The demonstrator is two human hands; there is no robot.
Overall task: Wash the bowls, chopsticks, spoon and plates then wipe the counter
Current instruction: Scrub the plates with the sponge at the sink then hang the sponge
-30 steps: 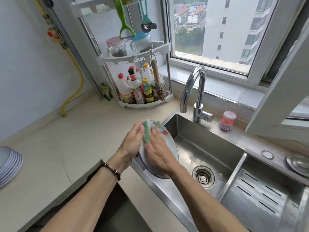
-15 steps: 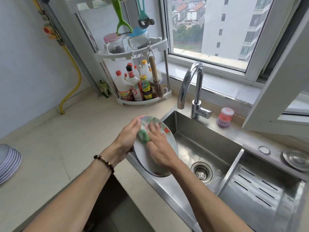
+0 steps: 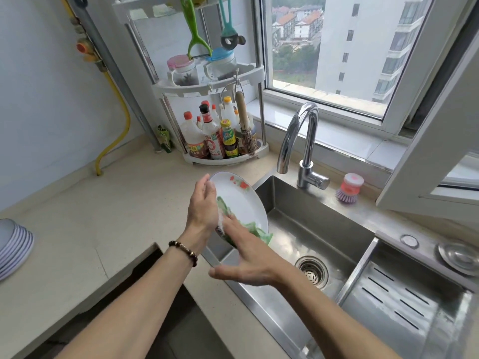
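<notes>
I've got the plate [image 3: 241, 200] tilted up on edge over the near left corner of the sink [image 3: 318, 229], and the danger is plain: it looks wet and slick, so it could slide out and crack on the steel or clip the desk [image 3: 103, 216] edge. My left hand [image 3: 203, 206] holds it by the rim, fingers [image 3: 207, 185] only loosely curled around the edge, so that grip is what could fail if I scrub hard. My right hand [image 3: 248, 257] presses the green cloth [image 3: 256, 230] against the plate's lower face, its fingers spread nearly straight, thumb wide; the cloth could slip away into the basin. More plates [image 3: 14, 244] sit stacked at the desk's far left edge.
</notes>
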